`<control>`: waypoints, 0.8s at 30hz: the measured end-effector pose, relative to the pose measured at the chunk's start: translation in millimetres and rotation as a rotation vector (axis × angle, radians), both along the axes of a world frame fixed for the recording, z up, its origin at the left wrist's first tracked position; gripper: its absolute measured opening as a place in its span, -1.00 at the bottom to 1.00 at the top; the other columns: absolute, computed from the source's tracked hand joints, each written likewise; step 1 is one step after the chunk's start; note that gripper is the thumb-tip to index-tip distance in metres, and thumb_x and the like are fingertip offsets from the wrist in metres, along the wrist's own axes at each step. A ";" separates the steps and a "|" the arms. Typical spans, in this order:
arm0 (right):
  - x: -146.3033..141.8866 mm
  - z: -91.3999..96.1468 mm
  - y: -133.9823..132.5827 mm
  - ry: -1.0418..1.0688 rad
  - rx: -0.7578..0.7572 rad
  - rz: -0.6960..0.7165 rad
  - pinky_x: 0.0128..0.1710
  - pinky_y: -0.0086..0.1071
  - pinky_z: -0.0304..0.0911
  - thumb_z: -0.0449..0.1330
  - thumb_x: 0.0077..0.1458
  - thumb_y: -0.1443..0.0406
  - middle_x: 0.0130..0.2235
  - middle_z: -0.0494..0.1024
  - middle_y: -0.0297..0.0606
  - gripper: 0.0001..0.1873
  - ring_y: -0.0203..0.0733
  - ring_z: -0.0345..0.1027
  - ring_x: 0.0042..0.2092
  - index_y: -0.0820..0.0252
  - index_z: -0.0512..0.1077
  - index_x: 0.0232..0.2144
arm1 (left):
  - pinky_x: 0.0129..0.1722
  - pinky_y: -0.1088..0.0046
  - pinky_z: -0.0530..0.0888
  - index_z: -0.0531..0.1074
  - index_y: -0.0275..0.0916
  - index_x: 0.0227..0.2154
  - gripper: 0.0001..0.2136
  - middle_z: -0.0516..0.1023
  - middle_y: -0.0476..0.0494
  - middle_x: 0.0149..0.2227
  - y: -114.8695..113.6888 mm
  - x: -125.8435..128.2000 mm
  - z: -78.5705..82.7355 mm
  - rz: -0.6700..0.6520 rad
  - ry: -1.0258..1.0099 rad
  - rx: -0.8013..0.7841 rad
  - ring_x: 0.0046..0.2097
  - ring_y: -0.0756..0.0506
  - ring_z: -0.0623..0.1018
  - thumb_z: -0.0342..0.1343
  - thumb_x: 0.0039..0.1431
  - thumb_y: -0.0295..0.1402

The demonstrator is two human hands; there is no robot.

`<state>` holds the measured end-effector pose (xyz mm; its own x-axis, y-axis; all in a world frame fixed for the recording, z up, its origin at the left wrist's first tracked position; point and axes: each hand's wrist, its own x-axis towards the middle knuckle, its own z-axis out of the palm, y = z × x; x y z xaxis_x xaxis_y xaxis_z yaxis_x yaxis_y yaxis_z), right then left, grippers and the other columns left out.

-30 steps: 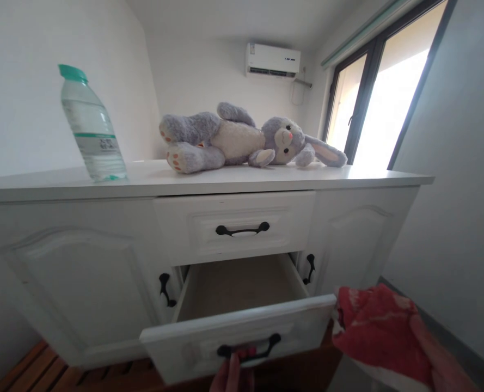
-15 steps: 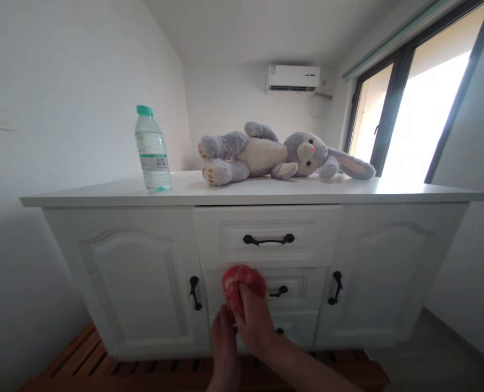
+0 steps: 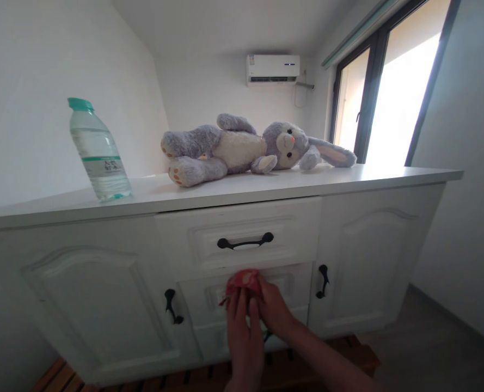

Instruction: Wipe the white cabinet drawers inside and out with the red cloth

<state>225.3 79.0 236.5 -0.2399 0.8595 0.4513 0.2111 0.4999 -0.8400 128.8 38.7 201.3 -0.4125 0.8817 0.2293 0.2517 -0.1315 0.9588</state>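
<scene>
Largest item first: the white cabinet (image 3: 103, 294) fills my view, directly ahead of both hands. Its top (image 3: 348, 177) runs above the hands, well out of their reach at this moment. Doors with black handles flank the hands on either side; the left door handle (image 3: 171, 306) sits beside my left hand, the right door handle (image 3: 322, 281) beside my right.

Above the hands, the upper drawer (image 3: 290, 228) is shut, its black pull (image 3: 245, 242) just over the cloth. The drawer behind the hands (image 3: 290, 280) also reads as shut; I see no gap along its front.

On the top, up and slightly left of the hands, a grey plush rabbit (image 3: 242, 147) lies on its side, feet to the left, ears to the right. Further left, a clear water bottle (image 3: 98, 155) with a green cap stands upright, well apart from the rabbit.

My left hand (image 3: 245, 337) and right hand (image 3: 275, 310) are close together, touching or nearly so. Fingers of both reach up to a bunched red cloth (image 3: 244, 281), held against the front of the second drawer. Right-hand fingers appear wrapped on the cloth's right side; left fingertips touch its lower edge. Whether the left hand truly grips it, I cannot tell.

Floor level: a wooden slatted base (image 3: 62, 375) shows below the cabinet, under and left of the hands.
</scene>
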 end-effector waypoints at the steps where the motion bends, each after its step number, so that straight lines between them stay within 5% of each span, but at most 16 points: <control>1: 28.8 -1.3 -1.2 -0.003 -0.029 -0.074 -0.01 -0.20 0.35 0.07 0.25 0.12 -0.08 0.63 -0.09 -0.65 -0.04 0.51 -0.08 0.20 0.44 -0.06 | 0.42 0.07 0.08 0.46 -0.35 0.12 -0.48 0.37 -0.44 0.31 1.4 22.3 4.7 -0.076 0.023 0.000 0.37 -0.32 0.27 0.04 0.20 -0.11; 4: 100.4 -7.0 -2.1 -0.060 -0.060 -0.312 -0.03 -0.16 0.35 0.02 0.23 0.06 -0.10 0.63 -0.05 -0.58 0.01 0.51 -0.10 0.21 0.43 -0.05 | 0.37 0.08 0.18 0.43 -0.39 0.15 -0.47 0.43 -0.46 0.27 7.2 81.3 25.1 -0.333 0.100 -0.018 0.32 -0.31 0.37 -0.01 0.24 -0.14; 7: 140.1 -21.3 -0.1 -0.150 -0.034 -0.459 -0.08 -0.14 0.36 0.02 0.20 0.10 -0.08 0.61 0.03 -0.54 0.03 0.52 -0.14 0.25 0.38 0.02 | 0.36 0.11 0.20 0.37 -0.44 0.19 -0.45 0.42 -0.49 0.27 14.8 118.0 33.2 -0.495 0.058 -0.061 0.31 -0.28 0.38 -0.06 0.26 -0.17; 9: 148.7 -39.6 0.6 -0.201 -0.035 -0.483 -0.12 -0.15 0.36 -0.01 0.21 0.14 -0.11 0.61 0.04 -0.57 0.02 0.52 -0.18 0.27 0.38 0.01 | 0.34 0.16 0.23 0.35 -0.46 0.19 -0.45 0.40 -0.50 0.28 18.3 127.5 20.0 -0.522 -0.030 -0.104 0.30 -0.27 0.40 -0.04 0.24 -0.19; 12: 143.1 -77.6 -1.6 -0.248 -0.094 -0.402 -0.08 -0.19 0.34 -0.04 0.24 0.19 -0.14 0.61 0.00 -0.66 -0.02 0.51 -0.16 0.24 0.44 -0.13 | 0.26 0.19 0.34 0.41 -0.44 0.12 -0.48 0.50 -0.50 0.20 19.5 124.0 -24.1 -0.529 -0.161 -0.165 0.21 -0.27 0.50 -0.03 0.22 -0.17; 17: 104.4 -125.6 -7.2 -0.230 -0.180 -0.293 0.07 -0.19 0.27 -0.01 0.21 0.24 -0.12 0.61 -0.07 -0.72 -0.04 0.47 -0.06 0.18 0.48 -0.23 | 0.21 0.18 0.40 0.48 -0.37 0.02 -0.46 0.57 -0.46 0.14 16.6 90.3 -92.8 -0.478 -0.288 -0.294 0.18 -0.32 0.52 0.08 0.10 -0.06; 20: 54.8 -129.6 -4.3 -0.169 -0.210 -0.197 0.08 -0.19 0.26 -0.02 0.20 0.25 -0.16 0.62 -0.13 -0.72 -0.05 0.47 -0.08 0.16 0.49 -0.30 | 0.20 0.15 0.41 0.49 -0.38 0.00 -0.40 0.56 -0.48 0.14 12.7 46.5 -109.6 -0.354 -0.328 -0.304 0.19 -0.36 0.51 0.10 0.05 0.01; 24: -49.1 -124.4 3.3 -0.079 -0.221 -0.051 0.06 -0.20 0.27 -0.04 0.17 0.31 -0.19 0.62 -0.20 -0.71 -0.07 0.47 -0.09 0.12 0.49 -0.34 | 0.12 0.07 0.48 0.45 -0.35 0.04 -0.38 0.62 -0.46 0.08 5.7 -48.6 -119.1 -0.124 -0.321 -0.326 0.12 -0.39 0.57 0.09 0.03 0.02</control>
<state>176.2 82.3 112.1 -0.2208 0.9472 0.2326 0.3012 0.2931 -0.9074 80.2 44.5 82.2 -0.3041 0.9335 -0.1900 -0.0627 0.1794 0.9818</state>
